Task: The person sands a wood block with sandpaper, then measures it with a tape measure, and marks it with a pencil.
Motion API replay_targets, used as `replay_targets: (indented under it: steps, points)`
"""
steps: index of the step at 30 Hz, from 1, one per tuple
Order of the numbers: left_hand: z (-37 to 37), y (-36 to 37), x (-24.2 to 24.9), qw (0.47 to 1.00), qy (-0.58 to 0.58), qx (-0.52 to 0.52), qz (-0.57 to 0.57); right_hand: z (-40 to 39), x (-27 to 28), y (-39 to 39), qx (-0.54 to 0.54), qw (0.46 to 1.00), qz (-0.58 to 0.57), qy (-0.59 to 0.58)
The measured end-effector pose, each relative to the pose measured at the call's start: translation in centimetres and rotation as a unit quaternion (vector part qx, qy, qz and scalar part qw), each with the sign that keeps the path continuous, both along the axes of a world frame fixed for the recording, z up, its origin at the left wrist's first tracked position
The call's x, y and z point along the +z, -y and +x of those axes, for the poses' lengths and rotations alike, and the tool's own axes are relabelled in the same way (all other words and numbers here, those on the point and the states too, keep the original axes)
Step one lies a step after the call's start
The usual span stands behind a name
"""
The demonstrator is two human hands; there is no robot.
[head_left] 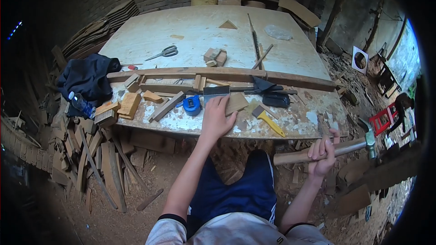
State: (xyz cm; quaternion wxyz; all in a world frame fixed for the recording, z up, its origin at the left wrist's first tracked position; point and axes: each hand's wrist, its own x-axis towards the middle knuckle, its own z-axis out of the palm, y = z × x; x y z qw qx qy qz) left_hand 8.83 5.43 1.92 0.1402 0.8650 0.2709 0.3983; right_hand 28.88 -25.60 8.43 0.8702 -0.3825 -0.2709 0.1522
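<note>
My left hand (217,117) rests at the table's near side, its fingers stretched over the lower edge of a dark, flat rectangular plate (216,91). Its thumb sits apart, by a light wooden board (237,103). Whether the fingers grip the plate is hard to see. My right hand (323,155) is wrapped around the wooden handle of a claw hammer (347,147), held past the table's front edge with the metal head to the right. Left of my left hand lies a blue tape measure (192,105). A yellow-handled brush (271,122) lies to its right.
The worktable (159,22) carries a long wooden beam (290,80), scissors (163,53), wood blocks (130,105) and a dark pouch (276,100). A dark cloth (88,78) and a plastic bottle (81,104) are at the left. Scrap wood (111,172) litters the floor.
</note>
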Motion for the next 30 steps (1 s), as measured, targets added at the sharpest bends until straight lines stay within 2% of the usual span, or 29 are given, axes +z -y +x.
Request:
replay_targets:
  steps: [3,6,7,8,10,11,15,25,30]
  points:
    - [-0.3,0.0,-0.2,1.000,-0.006,0.002,-0.009,-0.4,-1.3,-0.4,-0.004,0.996,-0.076,-0.043]
    - [-0.1,0.0,0.2,1.000,-0.003,-0.009,-0.014,0.2,-1.3,-1.1,0.026,0.974,-0.226,0.026]
    - [0.0,-0.1,0.0,1.000,-0.002,-0.006,-0.010,0.1,-1.1,-1.9,0.000,0.957,-0.282,0.072]
    - [0.0,-0.1,-0.1,1.000,-0.001,-0.001,-0.006,-0.3,-0.5,-2.1,-0.032,0.925,-0.363,0.111]
    - [0.0,0.0,0.0,1.000,0.002,-0.002,-0.010,-0.7,-2.0,-3.7,-0.117,0.857,-0.448,0.228]
    - [0.0,0.0,0.0,1.000,0.004,-0.002,-0.010,-1.2,-2.0,-4.3,-0.152,0.829,-0.449,0.298]
    - [0.0,0.0,0.0,1.000,0.000,-0.001,-0.015,-2.2,-3.5,-5.9,-0.154,0.790,-0.434,0.404]
    - [0.0,0.0,0.0,1.000,0.001,-0.002,-0.009,-2.3,-4.7,-6.4,-0.162,0.773,-0.464,0.400]
    - [0.0,-0.1,-0.1,1.000,0.005,0.007,0.000,-2.0,-5.4,-5.8,-0.162,0.808,-0.459,0.332]
